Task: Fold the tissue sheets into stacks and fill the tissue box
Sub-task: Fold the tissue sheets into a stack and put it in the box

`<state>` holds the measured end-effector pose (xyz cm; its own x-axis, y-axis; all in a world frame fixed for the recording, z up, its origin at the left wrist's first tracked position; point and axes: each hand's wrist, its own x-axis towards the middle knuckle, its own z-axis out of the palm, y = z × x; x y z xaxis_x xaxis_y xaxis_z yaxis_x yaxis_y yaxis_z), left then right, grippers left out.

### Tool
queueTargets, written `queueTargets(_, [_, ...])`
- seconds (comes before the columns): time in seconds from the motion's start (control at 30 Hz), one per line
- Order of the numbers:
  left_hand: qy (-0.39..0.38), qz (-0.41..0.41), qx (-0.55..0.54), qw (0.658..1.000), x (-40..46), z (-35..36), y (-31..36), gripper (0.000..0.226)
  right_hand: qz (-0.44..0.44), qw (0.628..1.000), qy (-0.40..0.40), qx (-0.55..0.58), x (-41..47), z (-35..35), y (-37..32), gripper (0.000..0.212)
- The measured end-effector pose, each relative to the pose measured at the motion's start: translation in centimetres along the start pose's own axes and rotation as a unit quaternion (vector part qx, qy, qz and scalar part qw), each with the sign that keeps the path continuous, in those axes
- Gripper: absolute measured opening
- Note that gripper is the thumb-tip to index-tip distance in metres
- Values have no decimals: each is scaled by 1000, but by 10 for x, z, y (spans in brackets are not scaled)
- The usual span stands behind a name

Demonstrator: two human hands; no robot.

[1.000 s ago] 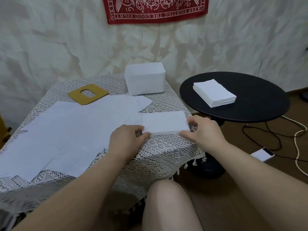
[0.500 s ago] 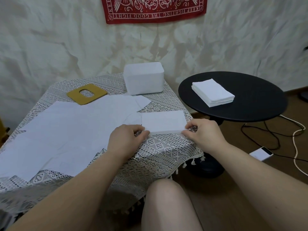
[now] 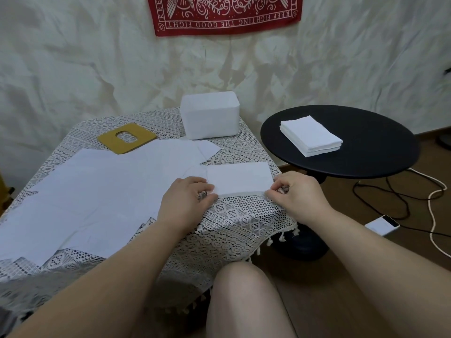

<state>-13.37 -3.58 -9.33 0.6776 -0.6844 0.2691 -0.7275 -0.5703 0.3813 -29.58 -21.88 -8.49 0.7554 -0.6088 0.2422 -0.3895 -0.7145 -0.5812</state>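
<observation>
A small folded stack of white tissues [image 3: 240, 178] lies near the front right corner of the lace-covered table [image 3: 239, 215]. My left hand [image 3: 185, 198] pinches its near left corner with curled fingers. My right hand [image 3: 296, 193] pinches its near right corner. Several unfolded tissue sheets [image 3: 97, 191] spread over the table's left and middle. The white tissue box [image 3: 210, 120] stands at the table's far edge. Its mustard-yellow lid [image 3: 127, 138], with an oval slot, lies flat to the box's left. A taller folded stack [image 3: 311, 135] rests on the black round side table [image 3: 366, 152].
A white phone [image 3: 382, 225] and several cables [image 3: 415, 198] lie on the wooden floor at the right. My knee [image 3: 244, 301] shows below the table edge. A red banner [image 3: 224, 13] hangs on the creased white backdrop.
Both hands have closed in slightly on the stack's near corners, the right fingers curling tighter at its edge. The stack stays in the same place.
</observation>
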Motion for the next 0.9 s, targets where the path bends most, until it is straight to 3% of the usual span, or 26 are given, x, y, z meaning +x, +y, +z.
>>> queueTargets(0.13, [-18,22,34,999,0,1,1,42,-71,997,5,-43,5,4,-12,36])
queueTargets(0.23, [-64,22,98,993,3,1,3,42,-132,975,-106,-144,12,14,-29,60])
queueTargets(0.37, [-88,23,126,988,3,2,4,43,-106,949,-218,-201,13,27,-33,79])
queueTargets(0.9, [-93,30,133,986,5,4,2,44,-68,942,-231,-233,11,24,-20,85])
